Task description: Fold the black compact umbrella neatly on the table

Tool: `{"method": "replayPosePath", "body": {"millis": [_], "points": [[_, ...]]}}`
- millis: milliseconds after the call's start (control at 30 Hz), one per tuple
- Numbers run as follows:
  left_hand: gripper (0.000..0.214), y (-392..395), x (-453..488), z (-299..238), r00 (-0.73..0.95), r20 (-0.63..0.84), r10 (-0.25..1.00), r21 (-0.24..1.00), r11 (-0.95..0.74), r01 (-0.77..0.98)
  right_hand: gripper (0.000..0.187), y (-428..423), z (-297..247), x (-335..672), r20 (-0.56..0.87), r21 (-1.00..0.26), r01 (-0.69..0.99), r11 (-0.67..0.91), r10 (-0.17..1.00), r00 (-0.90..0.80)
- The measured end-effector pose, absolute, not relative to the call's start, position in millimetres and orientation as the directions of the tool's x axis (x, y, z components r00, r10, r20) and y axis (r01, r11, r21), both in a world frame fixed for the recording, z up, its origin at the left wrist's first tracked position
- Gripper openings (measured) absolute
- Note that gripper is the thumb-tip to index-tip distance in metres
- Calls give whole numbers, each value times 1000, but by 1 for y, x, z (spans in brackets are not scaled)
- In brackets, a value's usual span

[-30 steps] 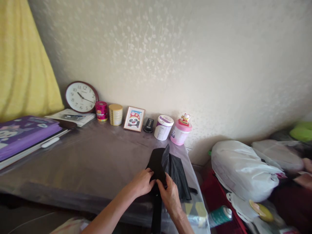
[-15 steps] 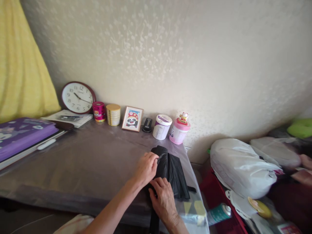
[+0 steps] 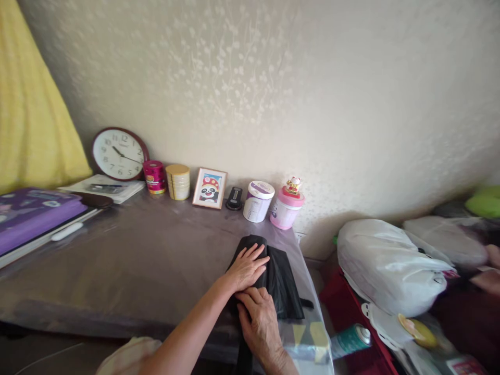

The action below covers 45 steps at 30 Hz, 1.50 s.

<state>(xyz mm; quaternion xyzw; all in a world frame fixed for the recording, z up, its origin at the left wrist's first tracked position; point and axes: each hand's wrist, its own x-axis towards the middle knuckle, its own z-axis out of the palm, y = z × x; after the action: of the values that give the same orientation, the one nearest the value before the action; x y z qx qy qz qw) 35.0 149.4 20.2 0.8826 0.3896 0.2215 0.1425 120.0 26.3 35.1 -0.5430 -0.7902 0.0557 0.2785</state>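
Note:
A black umbrella [image 3: 284, 284], its thin cloth lying in flattened pleats, is on the table near the right edge. My left hand [image 3: 248, 268] rests flat across the pleats with its fingers spread. Just below it, my right hand [image 3: 258, 317] is closed over the near part of the umbrella, fingers bent and knuckles up; its fingertips are partly hidden. A dark narrow piece runs down from under this hand toward the table's front edge. A short black strap-like end sticks out at the cloth's right side.
Along the wall stand a clock [image 3: 120, 154], a pink can [image 3: 154, 177], a yellow-lidded tin [image 3: 178, 182], a panda picture frame [image 3: 210, 188] and two tubs [image 3: 258, 202]. A purple case [image 3: 39, 211] lies left. Right of the table are a white bag [image 3: 386, 265] and spray can [image 3: 351, 341].
My left hand has gone from pinching the cloth to lying flat on it with fingers spread. My right hand stays at nearly the same place on the umbrella.

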Motion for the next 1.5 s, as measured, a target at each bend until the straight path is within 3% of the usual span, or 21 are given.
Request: {"method": "replayPosePath", "body": {"millis": [367,533,667,800,1167,1233,1333,1500], "points": [[44,166,22,-3,305,265,915,479,-399,782,29,26,35,122,377,-397,820,411,888,-263],[42,159,17,11,182,291,939,496,-311,811,29,26,37,120,372,-385,828,408,889,-265],[41,143,28,33,346,352,870,496,-487,719,29,27,34,120,362,-368,834,411,889,-279],[36,126,38,37,540,325,776,487,-627,608,28,27,31,122,378,-349,827,440,874,-305],[48,111,9,26,585,191,788,459,-599,656,30,10,40,131,450,-536,628,564,820,-353],[51,105,6,28,576,162,802,449,-579,681,25,12,39,145,470,-591,605,534,837,-281],[52,99,4,32,562,135,816,440,-558,704,21,23,32,181,514,-631,665,400,857,-28],[51,93,3,36,553,121,824,461,-540,704,36,46,9,242,428,-705,701,109,853,298]]}}
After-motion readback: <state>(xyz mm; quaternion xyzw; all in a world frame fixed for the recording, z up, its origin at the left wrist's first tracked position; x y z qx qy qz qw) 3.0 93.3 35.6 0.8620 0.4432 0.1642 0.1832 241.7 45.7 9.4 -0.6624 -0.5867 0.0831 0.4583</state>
